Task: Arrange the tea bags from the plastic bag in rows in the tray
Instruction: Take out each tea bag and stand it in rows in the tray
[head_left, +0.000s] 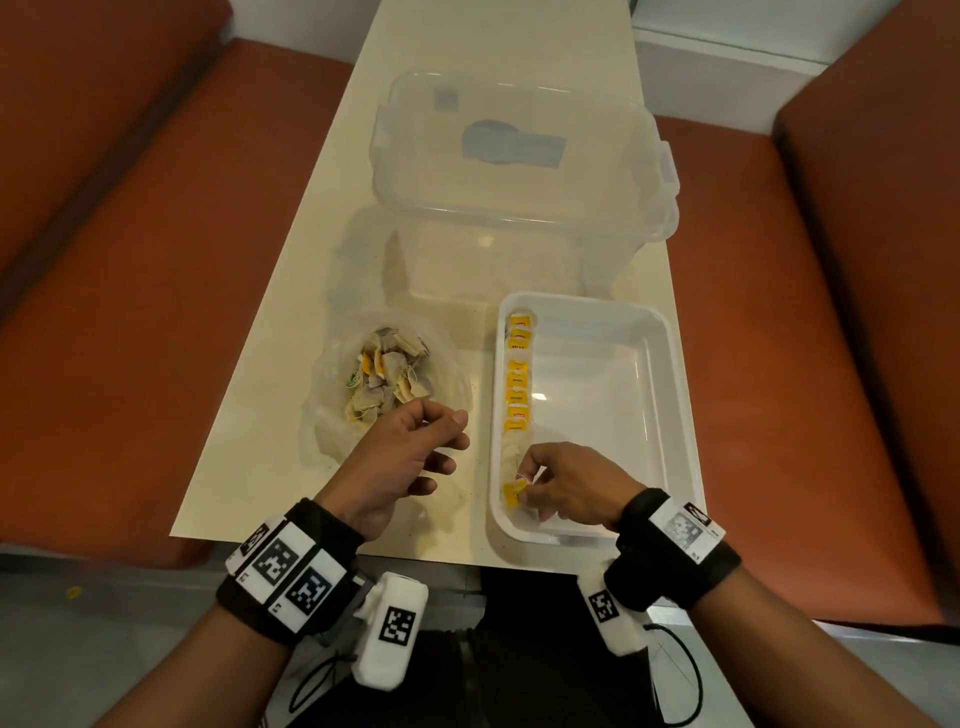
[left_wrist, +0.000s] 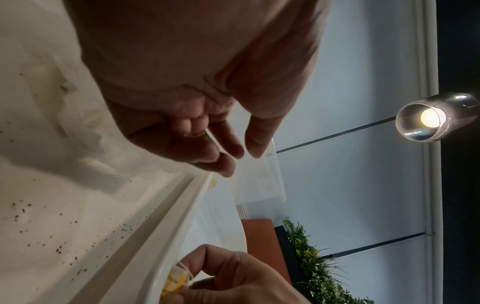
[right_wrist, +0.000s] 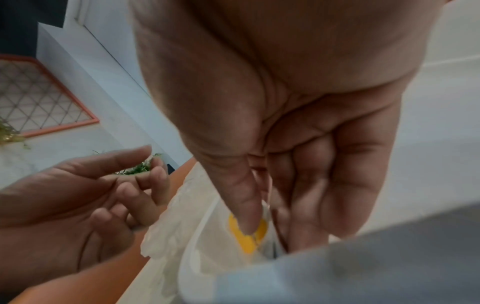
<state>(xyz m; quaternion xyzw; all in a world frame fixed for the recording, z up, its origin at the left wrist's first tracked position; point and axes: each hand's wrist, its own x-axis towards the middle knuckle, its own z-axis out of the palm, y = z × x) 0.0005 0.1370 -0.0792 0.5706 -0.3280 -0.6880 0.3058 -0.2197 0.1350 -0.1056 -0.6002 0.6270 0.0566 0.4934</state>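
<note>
The right hand (head_left: 569, 486) pinches a yellow-tagged tea bag (head_left: 511, 492) at the near end of the white rectangular plastic tray (head_left: 670, 395), in line with the row of tea bags (head_left: 518, 382) along its left wall. The left hand (head_left: 402, 460) hovers with loosely curled, empty fingers beside the clear plastic bag (head_left: 387, 379) of tea bags.

Head view is evenly lit but kinda soft, with wide-angle bending at the edges and a small glare spot on the white tray (head_left: 540, 396) floor. Left wrist view is dim, 1 bright ceiling lamp (left_wrist: 430, 117) flaring at the right, and the left hand (left_wrist: 197, 86) is shadowed. Right wrist view is blurry all over, worst along the bottom edge
</note>
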